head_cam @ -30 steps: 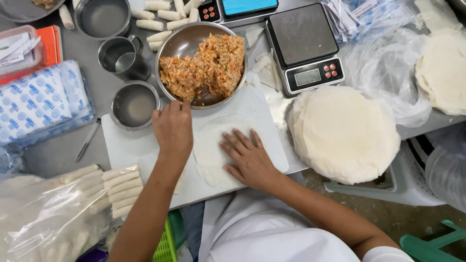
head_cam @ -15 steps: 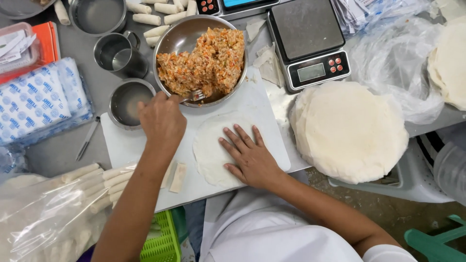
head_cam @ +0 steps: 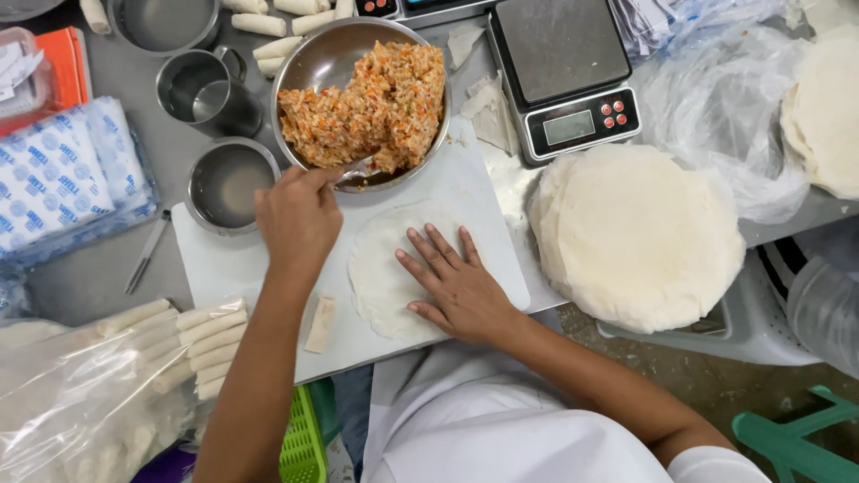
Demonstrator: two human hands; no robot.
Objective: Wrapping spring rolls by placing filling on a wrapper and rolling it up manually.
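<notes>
Left hand (head_cam: 300, 219): closed on fork (head_cam: 358, 170), tines in filling (head_cam: 371, 103), scooping.
Right hand (head_cam: 456, 286): flat, fingers spread, pinning wrapper (head_cam: 385, 286) to board (head_cam: 224, 264).
Bowl (head_cam: 322, 54): just beyond wrapper, within reach.
Wrapper stack (head_cam: 635, 233): right, on tabletop (head_cam: 80, 277).

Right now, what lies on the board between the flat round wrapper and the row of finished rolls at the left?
In the head view, one small rolled piece lies alone on the white board, between the wrapper and the rolls.

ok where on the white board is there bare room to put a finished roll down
Bare board lies between the small steel bowl and the loose roll, left of the left hand. The wrapper under the right hand fills the middle; the filling bowl crowds the top edge.
</notes>
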